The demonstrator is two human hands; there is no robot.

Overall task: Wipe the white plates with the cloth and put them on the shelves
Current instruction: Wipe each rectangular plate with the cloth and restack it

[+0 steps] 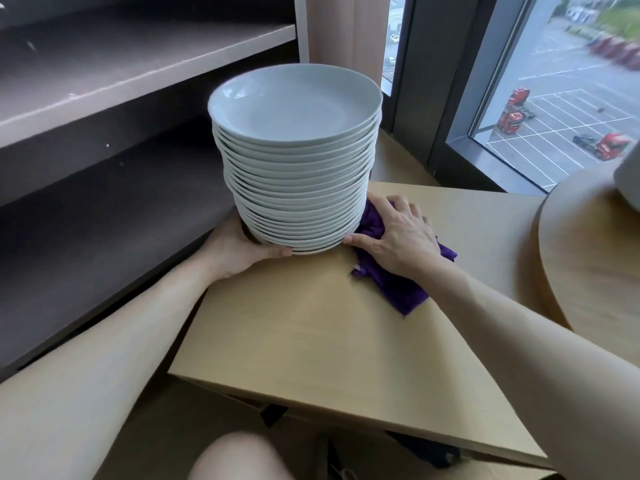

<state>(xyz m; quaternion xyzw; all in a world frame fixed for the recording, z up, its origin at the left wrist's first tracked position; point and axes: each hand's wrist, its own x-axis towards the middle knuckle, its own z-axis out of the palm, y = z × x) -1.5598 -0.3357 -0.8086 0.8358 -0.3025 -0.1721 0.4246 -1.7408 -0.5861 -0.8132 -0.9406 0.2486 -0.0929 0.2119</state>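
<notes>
The stack of white plates point(298, 188) stands tall on the wooden counter point(329, 341), near its left edge and just beside the dark shelves point(121, 64). The person's left hand point(239, 251) cups the foot of the stack from the left. Its thumb lies along the lowest rim in front, and the fingers go round behind, where I can't see them. The right hand point(398, 237) lies on the purple cloth point(398, 289), which is bunched against the stack's right side. Its fingers bend down into the fabric, and the thumb reaches out straight to touch the bottom plate's rim.

From where I stand, this looks like steadying or shifting the whole pile before any wiping starts — no plate is off the stack, and I see none on the shelves. That is a lot of crockery in one column, and the rims are not quite in line. I'd keep both hands low and push evenly, sliding rather than lifting, so the upper plates don't creep sideways.

After that it seems best to take the top plate point(294, 102) alone. Hold it under the rim with one hand and the cloth in the other, wipe the face and the underside, then set it flat on the nearer shelf — one plate at a time, so the pile loses height.
</notes>
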